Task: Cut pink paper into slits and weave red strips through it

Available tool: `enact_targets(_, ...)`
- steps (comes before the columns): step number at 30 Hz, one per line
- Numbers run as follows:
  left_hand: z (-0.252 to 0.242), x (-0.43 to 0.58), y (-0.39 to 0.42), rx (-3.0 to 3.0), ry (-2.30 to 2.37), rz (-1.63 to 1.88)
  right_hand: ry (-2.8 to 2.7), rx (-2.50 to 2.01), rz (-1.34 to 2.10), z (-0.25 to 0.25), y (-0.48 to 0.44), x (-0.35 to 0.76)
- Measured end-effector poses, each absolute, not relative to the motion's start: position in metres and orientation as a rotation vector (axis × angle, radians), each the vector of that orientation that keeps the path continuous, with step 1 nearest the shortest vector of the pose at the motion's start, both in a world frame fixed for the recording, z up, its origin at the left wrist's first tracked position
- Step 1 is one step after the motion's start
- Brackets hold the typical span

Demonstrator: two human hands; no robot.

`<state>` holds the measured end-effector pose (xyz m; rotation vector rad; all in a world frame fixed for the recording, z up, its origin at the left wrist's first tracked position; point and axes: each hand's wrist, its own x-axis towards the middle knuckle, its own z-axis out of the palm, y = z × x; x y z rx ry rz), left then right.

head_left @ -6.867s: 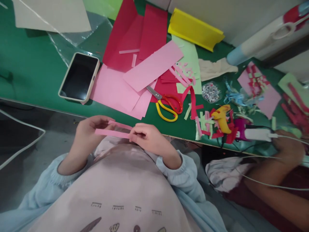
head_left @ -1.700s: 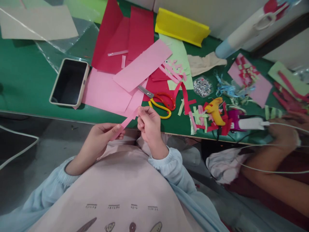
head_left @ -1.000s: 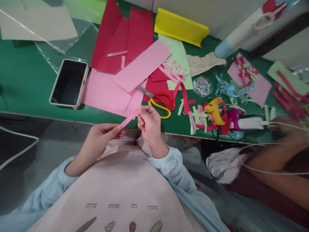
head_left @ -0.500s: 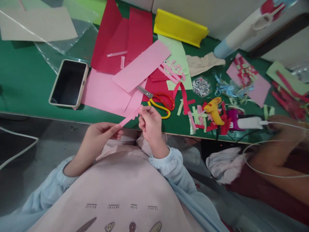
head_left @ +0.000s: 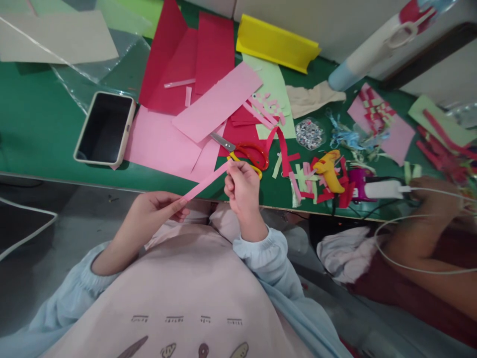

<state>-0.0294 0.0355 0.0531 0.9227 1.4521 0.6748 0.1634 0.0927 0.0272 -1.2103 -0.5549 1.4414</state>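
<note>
A narrow pink paper strip (head_left: pixel 206 184) stretches between my two hands at the table's front edge. Its lower left end is pinched in my left hand (head_left: pixel 158 211). My right hand (head_left: pixel 243 188) pinches the upper right end, just in front of the scissors (head_left: pixel 251 156), whose yellow handle it partly hides. The scissors lie with their blades over pink paper. Behind the strip, a pink sheet (head_left: pixel 160 141) and a wide pink piece (head_left: pixel 219 102) rest on red paper (head_left: pixel 215 49).
A phone (head_left: pixel 105 128) lies at the left. To the right are a dish of beads (head_left: pixel 310 134), a yellow glue gun (head_left: pixel 330 171) among paper scraps, and a bottle (head_left: pixel 367 47). Another person's arm (head_left: pixel 428 238) reaches in at the right, beside a white cable.
My right hand has moved to the right, away from my left hand. More of the pink strip now shows between them, drawn out straight.
</note>
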Motion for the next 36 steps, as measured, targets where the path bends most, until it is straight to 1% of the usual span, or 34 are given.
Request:
enact_targets(20, 0.056, -0.025, 0.036, 0.829, 1.513, 0.720, -0.559, -1.209, 1.430, 0.026, 0.092, 0.164)
enact_targets(28, 0.050, -0.029, 0.039, 0.919, 1.515, 0.713, -0.581, -1.240, 1.422, 0.027, 0.091, 0.170)
enact_targets(32, 0.048, -0.042, 0.046, 1.042, 1.477, 0.608, -0.780, -1.373, 1.404, 0.033, 0.087, 0.189)
enact_targets(36, 0.053, -0.049, 0.056, 1.119, 1.473, 0.614, -1.162, -1.591, 1.225, 0.038, 0.082, 0.211)
